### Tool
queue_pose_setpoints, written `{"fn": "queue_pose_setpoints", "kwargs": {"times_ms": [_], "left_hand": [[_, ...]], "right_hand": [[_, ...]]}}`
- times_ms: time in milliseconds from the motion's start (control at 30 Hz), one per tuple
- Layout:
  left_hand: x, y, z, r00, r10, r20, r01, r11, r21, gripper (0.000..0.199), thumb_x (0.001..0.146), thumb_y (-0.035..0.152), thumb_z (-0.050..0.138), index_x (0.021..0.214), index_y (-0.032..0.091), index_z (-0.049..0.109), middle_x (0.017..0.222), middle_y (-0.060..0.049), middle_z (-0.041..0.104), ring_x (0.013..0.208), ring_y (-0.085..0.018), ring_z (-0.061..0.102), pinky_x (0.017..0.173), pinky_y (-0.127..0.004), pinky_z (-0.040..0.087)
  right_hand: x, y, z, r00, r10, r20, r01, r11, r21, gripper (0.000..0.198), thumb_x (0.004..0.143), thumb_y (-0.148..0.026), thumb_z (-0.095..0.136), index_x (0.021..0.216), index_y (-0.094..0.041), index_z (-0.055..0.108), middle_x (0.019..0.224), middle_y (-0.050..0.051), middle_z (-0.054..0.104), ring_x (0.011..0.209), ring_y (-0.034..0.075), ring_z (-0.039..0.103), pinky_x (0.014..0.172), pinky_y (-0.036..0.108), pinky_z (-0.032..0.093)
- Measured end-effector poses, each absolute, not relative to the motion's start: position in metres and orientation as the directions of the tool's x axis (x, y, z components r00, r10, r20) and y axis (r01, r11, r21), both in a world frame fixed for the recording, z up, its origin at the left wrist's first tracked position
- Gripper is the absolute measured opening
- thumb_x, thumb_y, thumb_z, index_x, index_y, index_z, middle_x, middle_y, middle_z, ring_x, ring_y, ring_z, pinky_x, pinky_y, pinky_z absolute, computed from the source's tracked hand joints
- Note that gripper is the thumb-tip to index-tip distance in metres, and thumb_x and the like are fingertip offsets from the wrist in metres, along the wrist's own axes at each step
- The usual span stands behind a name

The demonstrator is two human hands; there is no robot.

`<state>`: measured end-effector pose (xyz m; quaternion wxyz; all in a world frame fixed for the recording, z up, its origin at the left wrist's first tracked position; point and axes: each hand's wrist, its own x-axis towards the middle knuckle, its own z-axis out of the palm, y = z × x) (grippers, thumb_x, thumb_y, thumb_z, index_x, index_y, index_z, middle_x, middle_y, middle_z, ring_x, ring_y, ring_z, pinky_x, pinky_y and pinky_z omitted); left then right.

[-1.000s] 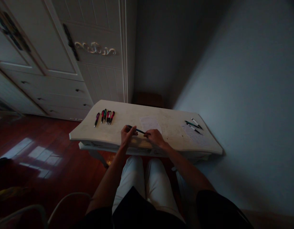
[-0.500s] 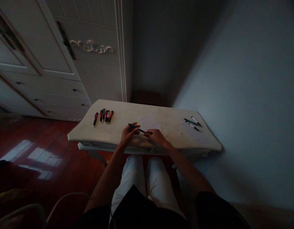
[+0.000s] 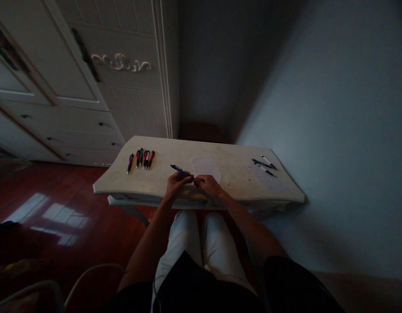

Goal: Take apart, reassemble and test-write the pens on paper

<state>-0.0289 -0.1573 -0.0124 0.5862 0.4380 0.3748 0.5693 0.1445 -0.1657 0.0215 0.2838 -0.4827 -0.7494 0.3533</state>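
A dark blue pen [image 3: 178, 169] is in my left hand [image 3: 176, 182], its clip end sticking out up and to the left past the fingers. My right hand [image 3: 209, 184] has its fingers pinched at the pen's other end, close against the left fingertips; that end is mostly hidden. Both hands are above the front part of the white table [image 3: 168, 150]. Just beyond my right hand lies a sheet of paper [image 3: 204, 165].
Several pens [image 3: 145, 159] in dark red, green and white lie side by side at the table's left, with a purple pen [image 3: 130, 163] apart from them. More pens [image 3: 265, 168] lie at the right by another paper [image 3: 269, 181]. A white cabinet [image 3: 132, 100] stands behind left; a wall [image 3: 344, 152] borders the right.
The pen has shifted in my left hand, with more of it showing at the upper left. My right hand has moved left, and the two hands are now closer together.
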Motion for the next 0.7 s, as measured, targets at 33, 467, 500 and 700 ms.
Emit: {"fn": "queue_pose_setpoints", "kwargs": {"times_ms": [33,467,500,700], "left_hand": [[-0.028,-0.158,-0.012,0.050,0.997,0.050,-0.342,-0.030,0.939,0.042,0.055,0.036,0.088,0.085,0.014,0.069,0.083,-0.009,0.076,0.072,-0.020,0.071,0.075,-0.035,0.058],[-0.017,-0.162,-0.009,-0.147,0.989,0.025,-0.373,-0.079,0.924,0.036,0.059,0.038,0.086,0.079,0.013,0.070,0.075,-0.006,0.073,0.069,-0.019,0.071,0.072,-0.033,0.059],[-0.015,-0.161,-0.010,-0.163,0.986,0.030,-0.374,-0.090,0.923,0.034,0.060,0.038,0.085,0.076,0.013,0.069,0.072,-0.005,0.072,0.067,-0.018,0.070,0.071,-0.032,0.059],[-0.016,-0.158,-0.013,-0.164,0.985,0.048,-0.332,-0.101,0.938,0.034,0.061,0.041,0.084,0.071,0.014,0.066,0.067,-0.004,0.071,0.064,-0.017,0.069,0.065,-0.029,0.057]], "right_hand": [[0.143,-0.166,0.021,-0.351,0.931,0.099,0.533,0.286,-0.796,0.028,0.090,-0.027,0.052,0.070,-0.016,0.069,0.067,0.000,0.067,0.066,0.012,0.059,0.065,0.021,0.040],[0.130,-0.169,0.012,-0.308,0.885,0.350,0.743,0.453,-0.492,0.025,0.095,-0.028,0.057,0.076,-0.019,0.071,0.077,0.008,0.067,0.082,0.021,0.056,0.078,0.030,0.040],[0.130,-0.168,0.012,-0.299,0.882,0.364,0.736,0.456,-0.500,0.024,0.094,-0.028,0.057,0.077,-0.019,0.071,0.078,0.008,0.066,0.083,0.021,0.056,0.079,0.031,0.040],[0.130,-0.166,0.009,-0.185,0.905,0.383,0.632,0.408,-0.659,0.014,0.089,-0.032,0.064,0.090,-0.018,0.070,0.087,0.008,0.066,0.085,0.021,0.057,0.081,0.032,0.044]]}}
